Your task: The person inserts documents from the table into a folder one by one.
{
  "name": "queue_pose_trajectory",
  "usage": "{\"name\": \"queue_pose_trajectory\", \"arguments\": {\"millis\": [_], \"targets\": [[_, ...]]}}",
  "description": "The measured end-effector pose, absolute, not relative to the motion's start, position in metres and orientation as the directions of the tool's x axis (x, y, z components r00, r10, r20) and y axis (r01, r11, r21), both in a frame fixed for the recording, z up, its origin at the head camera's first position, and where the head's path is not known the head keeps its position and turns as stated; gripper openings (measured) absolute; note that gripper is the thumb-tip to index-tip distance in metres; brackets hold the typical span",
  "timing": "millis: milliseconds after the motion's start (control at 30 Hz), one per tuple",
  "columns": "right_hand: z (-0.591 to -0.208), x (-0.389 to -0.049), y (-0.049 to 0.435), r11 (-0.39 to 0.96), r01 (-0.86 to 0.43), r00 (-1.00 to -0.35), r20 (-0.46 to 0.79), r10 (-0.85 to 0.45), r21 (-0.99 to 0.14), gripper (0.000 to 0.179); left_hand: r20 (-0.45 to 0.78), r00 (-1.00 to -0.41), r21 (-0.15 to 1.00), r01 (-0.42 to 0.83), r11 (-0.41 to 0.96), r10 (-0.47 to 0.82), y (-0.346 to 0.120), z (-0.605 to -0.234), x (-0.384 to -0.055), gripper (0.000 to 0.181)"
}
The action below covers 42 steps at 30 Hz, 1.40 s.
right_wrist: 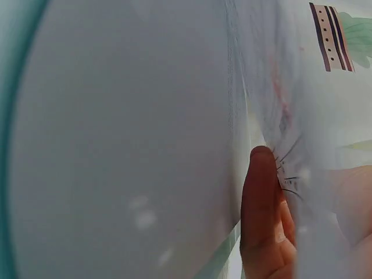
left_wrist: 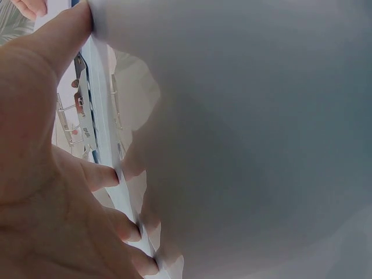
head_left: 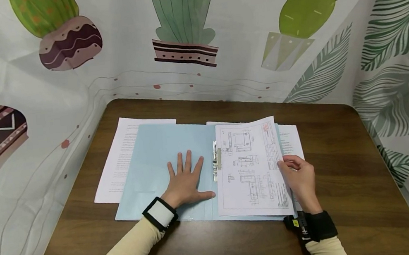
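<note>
A light blue folder [head_left: 176, 143] lies opened flat on the table. Its metal clip [head_left: 216, 161] runs along the spine, and a printed drawing sheet [head_left: 252, 205] covers the right side. On the left cover my left hand [head_left: 185, 186] rests with spread, straight fingers, the thumb near the spine. My right hand [head_left: 300, 177] pinches the right edge of the drawing sheet between thumb and fingers. In the right wrist view a finger [right_wrist: 260, 209] sits behind the thin sheet, which stands slightly lifted there. Whether more than one sheet is pinched is unclear.
Printed papers stick out from under the folder, one on the left [head_left: 111, 170] and one on the right [head_left: 291, 139]. The brown wooden table [head_left: 343, 163] extends around them. Behind it hangs a cactus-print cloth [head_left: 239, 69].
</note>
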State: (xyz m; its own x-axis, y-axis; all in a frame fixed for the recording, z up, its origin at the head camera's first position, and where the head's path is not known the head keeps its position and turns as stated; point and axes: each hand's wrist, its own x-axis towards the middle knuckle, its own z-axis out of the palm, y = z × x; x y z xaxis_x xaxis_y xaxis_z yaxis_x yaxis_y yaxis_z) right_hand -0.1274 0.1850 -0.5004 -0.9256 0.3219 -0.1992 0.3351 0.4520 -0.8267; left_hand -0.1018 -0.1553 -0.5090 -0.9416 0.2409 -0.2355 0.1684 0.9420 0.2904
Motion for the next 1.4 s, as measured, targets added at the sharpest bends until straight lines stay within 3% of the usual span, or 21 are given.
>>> {"name": "queue_pose_trajectory", "arguments": {"millis": [433,767,1067,1400], "targets": [[-0.499,-0.1298,0.1816,0.572,0.271,-0.948,-0.113,0.297,-0.774,0.024,-0.233,-0.942,0.297,0.168,0.94,0.242,-0.1548,-0.5039,-0.1027,0.12],[-0.4994,-0.13,0.1822,0.765,0.095,-0.984,0.055,0.169,-0.638,0.031,-0.237,-0.943,0.287,0.163,0.944,0.234,-0.1551,-0.5047,-0.1034,0.121],[-0.4963,-0.1269,0.1828,0.849,0.05,-0.999,-0.043,0.032,-0.526,0.048,-0.233,-0.944,0.279,0.166,0.946,0.235,-0.1549,-0.5051,-0.1032,0.121],[-0.4978,-0.1234,0.1796,0.873,0.077,-0.995,-0.091,0.038,-0.481,0.059,-0.26,-0.937,0.271,0.16,0.949,0.232,-0.1552,-0.5077,-0.1026,0.123]]}}
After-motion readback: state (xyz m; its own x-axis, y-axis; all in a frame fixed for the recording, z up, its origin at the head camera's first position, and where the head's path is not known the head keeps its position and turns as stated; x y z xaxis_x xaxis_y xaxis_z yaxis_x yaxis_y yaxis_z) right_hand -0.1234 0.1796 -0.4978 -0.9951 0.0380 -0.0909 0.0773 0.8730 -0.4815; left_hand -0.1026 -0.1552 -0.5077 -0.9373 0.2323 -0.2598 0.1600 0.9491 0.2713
